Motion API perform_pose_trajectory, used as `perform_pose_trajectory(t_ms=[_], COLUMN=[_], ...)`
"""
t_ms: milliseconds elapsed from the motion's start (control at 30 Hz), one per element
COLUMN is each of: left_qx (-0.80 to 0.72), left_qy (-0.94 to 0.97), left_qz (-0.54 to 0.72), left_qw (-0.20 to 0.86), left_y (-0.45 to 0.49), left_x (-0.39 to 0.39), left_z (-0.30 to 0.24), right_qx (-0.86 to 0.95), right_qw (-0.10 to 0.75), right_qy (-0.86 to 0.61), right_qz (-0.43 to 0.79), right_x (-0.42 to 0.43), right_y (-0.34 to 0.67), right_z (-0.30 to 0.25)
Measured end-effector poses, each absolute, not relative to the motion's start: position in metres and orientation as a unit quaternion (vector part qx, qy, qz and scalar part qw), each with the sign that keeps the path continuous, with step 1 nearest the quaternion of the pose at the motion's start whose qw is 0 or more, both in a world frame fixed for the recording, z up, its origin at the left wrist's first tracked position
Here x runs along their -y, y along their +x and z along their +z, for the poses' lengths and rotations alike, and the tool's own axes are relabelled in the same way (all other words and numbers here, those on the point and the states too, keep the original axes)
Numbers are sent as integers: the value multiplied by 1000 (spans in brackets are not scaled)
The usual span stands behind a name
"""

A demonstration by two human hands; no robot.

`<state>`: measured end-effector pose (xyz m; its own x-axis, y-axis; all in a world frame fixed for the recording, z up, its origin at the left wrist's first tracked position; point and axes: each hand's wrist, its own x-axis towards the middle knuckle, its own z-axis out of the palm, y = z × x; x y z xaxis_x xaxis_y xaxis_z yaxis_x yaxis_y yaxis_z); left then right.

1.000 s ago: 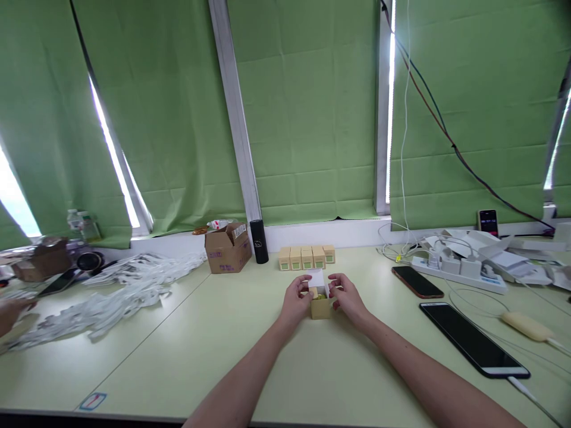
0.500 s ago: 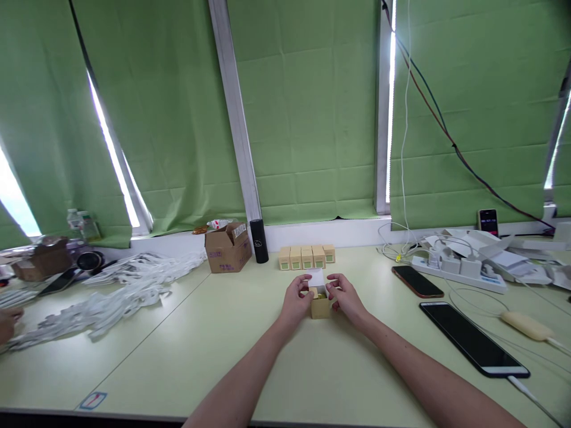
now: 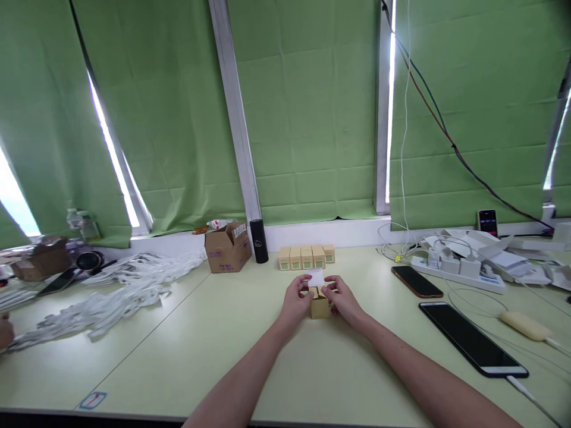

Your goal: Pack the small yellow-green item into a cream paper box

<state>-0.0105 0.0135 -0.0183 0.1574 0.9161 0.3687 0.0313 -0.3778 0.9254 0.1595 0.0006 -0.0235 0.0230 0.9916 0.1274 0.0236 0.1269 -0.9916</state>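
Observation:
A small tan cardboard box [image 3: 320, 308] stands on the pale green table [image 3: 223, 345] in the middle of the view, its white lid flap [image 3: 316, 277] raised. My left hand [image 3: 295, 300] grips the box's left side with curled fingers. My right hand [image 3: 341, 299] holds the right side, its fingers bent over the box's open top. Something yellowish-green shows inside the box, mostly hidden by the fingers. Behind it stands a row of several matching tan boxes [image 3: 307, 257] with green fronts.
A black cylinder [image 3: 259, 241] and an open brown carton [image 3: 227, 248] stand at the back left, beside a heap of white strips [image 3: 111, 291]. Two phones [image 3: 417, 281] and a power strip with chargers [image 3: 459, 270] lie to the right. Another person's hand [image 3: 4, 336] shows at the far left edge.
My right hand's fingers have moved in over the box's top, and the lid flap has tipped slightly forward. The other person's hand at the far left has drawn back toward the edge.

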Motion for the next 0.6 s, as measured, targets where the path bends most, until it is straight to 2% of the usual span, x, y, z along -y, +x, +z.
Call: perform_pose_trajectory(t_ms=[600], left_qx=[-366], left_qy=[641], left_qz=[528], left_qw=[420], left_y=[-10], left_x=[-5], left_z=[-13], right_qx=[540], right_qw=[531], right_qy=[-471], right_qz=[453], right_x=[-3], right_y=[158], right_z=[-24])
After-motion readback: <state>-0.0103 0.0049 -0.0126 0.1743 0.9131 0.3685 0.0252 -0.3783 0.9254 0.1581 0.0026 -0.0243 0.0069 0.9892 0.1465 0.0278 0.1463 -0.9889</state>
